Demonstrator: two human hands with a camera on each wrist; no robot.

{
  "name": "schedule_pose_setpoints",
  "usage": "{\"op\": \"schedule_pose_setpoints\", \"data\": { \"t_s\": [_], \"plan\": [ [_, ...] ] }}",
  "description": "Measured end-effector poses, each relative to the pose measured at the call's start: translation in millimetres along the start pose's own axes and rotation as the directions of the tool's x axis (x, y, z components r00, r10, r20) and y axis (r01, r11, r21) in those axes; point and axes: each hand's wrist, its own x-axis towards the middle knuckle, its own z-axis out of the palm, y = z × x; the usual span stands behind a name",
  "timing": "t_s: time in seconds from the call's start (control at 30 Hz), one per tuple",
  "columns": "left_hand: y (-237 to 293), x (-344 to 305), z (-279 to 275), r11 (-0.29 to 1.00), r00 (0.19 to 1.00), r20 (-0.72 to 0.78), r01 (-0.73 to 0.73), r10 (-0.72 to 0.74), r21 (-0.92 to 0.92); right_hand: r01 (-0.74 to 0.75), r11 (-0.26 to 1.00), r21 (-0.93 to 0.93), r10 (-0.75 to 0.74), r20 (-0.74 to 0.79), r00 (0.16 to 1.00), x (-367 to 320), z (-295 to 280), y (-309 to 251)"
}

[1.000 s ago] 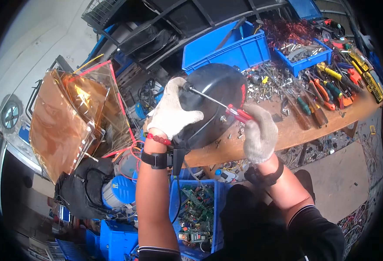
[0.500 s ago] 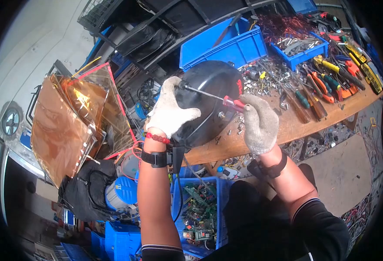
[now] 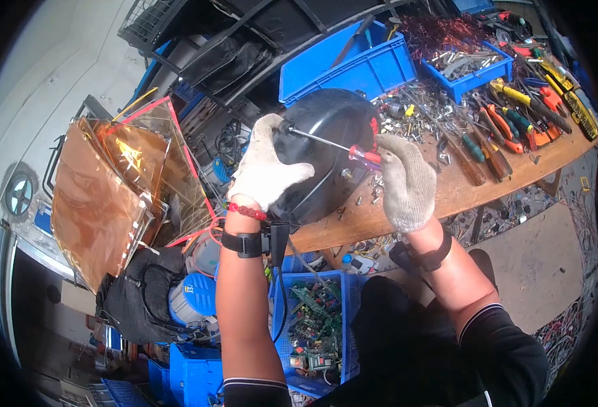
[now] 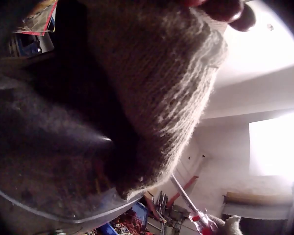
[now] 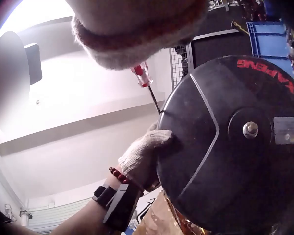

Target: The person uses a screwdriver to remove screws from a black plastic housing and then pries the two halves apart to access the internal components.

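A round black housing (image 3: 329, 146) with red lettering is tilted up on the wooden bench; in the right wrist view the black housing (image 5: 225, 161) shows a central bolt and a pale label. My gloved left hand (image 3: 265, 166) holds its left edge, thumb spread across the face. In my gloved right hand (image 3: 407, 183) is the red-and-clear handle of a screwdriver (image 3: 363, 154), gripped by curled fingers. Its shaft runs left to the housing's rim beside my left fingertips. The left wrist view shows the glove (image 4: 161, 98) close up against the dark surface; the tip's exact contact is hidden there.
Loose screws and small metal parts lie behind the housing on the bench (image 3: 312, 237). Pliers and screwdrivers (image 3: 495, 159) are at the right, blue bins (image 3: 380, 71) at the back. Below the bench stands a blue crate (image 3: 350, 325) of circuit boards. Amber sheets (image 3: 95, 197) stand at the left.
The screwdriver handle and my right hand have shifted slightly left and up in the head view, which has itself moved a little. My left hand keeps its hold on the housing.
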Motion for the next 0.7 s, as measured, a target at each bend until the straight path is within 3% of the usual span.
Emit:
{"op": "schedule_pose_setpoints", "data": {
  "t_s": [0.1, 0.17, 0.3, 0.4, 0.47, 0.53, 0.6, 0.63, 0.7],
  "plan": [
    [0.2, 1.0, 0.9, 1.0, 1.0, 0.006, -0.016, 0.016, -0.019, -0.039, 0.999, -0.011, 0.039, 0.0, 0.999, -1.8, 3.2, 1.5],
    [4.4, 1.3, 0.3, 1.0, 1.0, 0.009, -0.017, 0.017, -0.006, 0.058, 0.986, 0.157, -0.04, -0.115, 0.993, -4.8, 8.3, 1.8],
    [7.6, 0.3, 1.0, 0.999, 1.0, 0.014, -0.007, 0.007, 0.035, 0.022, 0.993, 0.119, -0.017, -0.049, 0.999, -2.4, -0.4, -3.6],
    [6.6, -0.3, 2.1, 0.998, 1.0, 0.01, -0.023, 0.022, 0.061, 0.105, 0.992, 0.066, -0.101, -0.067, 0.993, 0.0, -4.9, -2.9],
    [6.8, -0.8, 2.2, 0.998, 1.0, 0.007, -0.024, 0.024, 0.053, -0.25, 0.954, 0.166, 0.238, 0.092, 0.967, -1.5, -10.0, -5.0],
    [7.2, -0.6, 2.9, 0.999, 1.0, 0.004, -0.027, 0.027, 0.045, -0.223, 0.971, 0.088, 0.218, 0.066, 0.974, -1.9, -7.3, -1.2],
    [7.8, -0.1, 2.7, 0.999, 1.0, 0.013, -0.019, 0.018, 0.034, -0.232, 0.914, 0.333, 0.254, -0.026, 0.967, -5.6, -0.2, 1.0],
    [9.2, 0.1, 2.7, 0.999, 1.0, 0.013, -0.022, 0.021, 0.034, -0.23, 0.914, 0.333, 0.254, -0.028, 0.967, -4.3, -1.3, 0.7],
    [11.8, -0.9, 1.9, 1.0, 1.0, 0.025, 0.004, -0.004, 0.024, 0.019, 0.977, 0.211, 0.013, -0.151, 0.988, -0.5, -3.1, -0.5]
  ]
}}
